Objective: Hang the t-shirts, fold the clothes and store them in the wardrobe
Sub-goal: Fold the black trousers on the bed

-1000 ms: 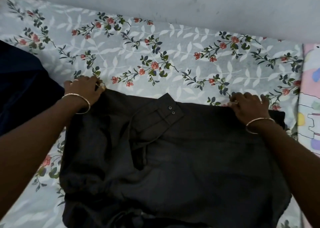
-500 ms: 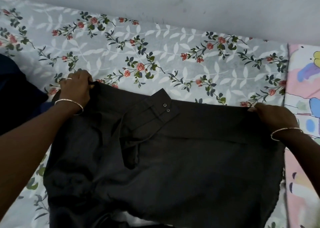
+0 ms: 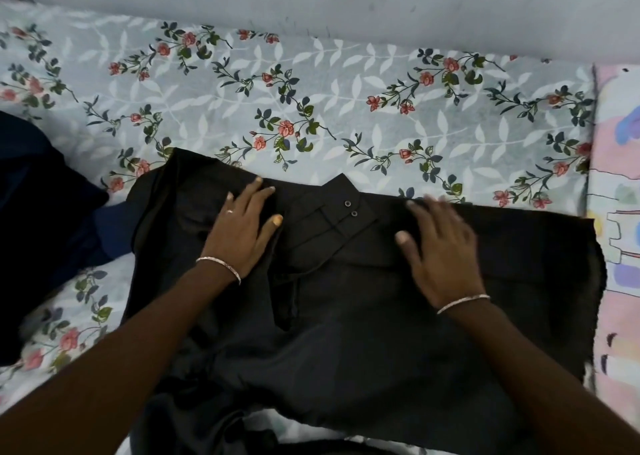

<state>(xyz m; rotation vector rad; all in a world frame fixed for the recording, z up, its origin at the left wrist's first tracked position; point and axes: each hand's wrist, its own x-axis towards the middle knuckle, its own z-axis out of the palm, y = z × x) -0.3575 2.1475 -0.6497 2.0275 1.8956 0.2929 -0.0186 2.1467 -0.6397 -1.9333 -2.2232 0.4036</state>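
Two grips are pressing flat on the dark trousers point(image 3: 346, 333), which are lying spread on the floral bedsheet point(image 3: 346, 108). W/ the two-button waistband tab point(image 3: 348, 209) as ref: left grip point(image 3: 242, 226) is resting just left of it, fingers straight & spread; right grip point(image 3: 440, 247) is lying just right of it, fingers straight, a bit blurred. Some navy cloth point(image 3: 34, 212) is sitting far left of the tab, a pink cartoon sheet point(image 3: 616, 247) far right.
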